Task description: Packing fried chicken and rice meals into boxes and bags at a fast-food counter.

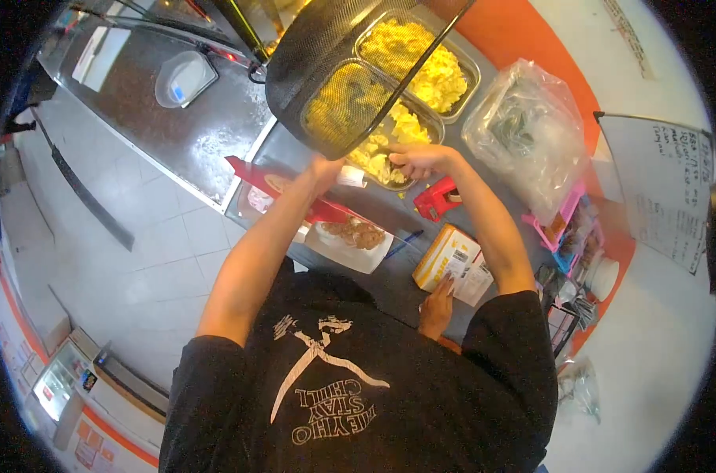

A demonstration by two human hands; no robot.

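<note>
My left hand (327,172) is beside a small white paper-like piece (352,176), its fingers partly hidden under the rim of a dark mesh item (334,71); its grip is unclear. Over the near end of a metal tray (438,131) of yellow food pieces (373,155), my right hand (418,161) has curled fingers with something small and dark near them. The mesh partly covers this tray and a second metal tray (473,71) heaped with yellow food. Below my left forearm, a red-and-white carton (367,260) stands open with browned food pieces (358,232) inside.
Another person's hand (436,310) rests at a yellow-and-white box (447,260) on the right. Nearby are a red tape dispenser (435,200) and a blue pen (406,243). A clear plastic bag (529,136) and pink baskets (565,216) line the right side. A plastic container (183,77) stands upper left.
</note>
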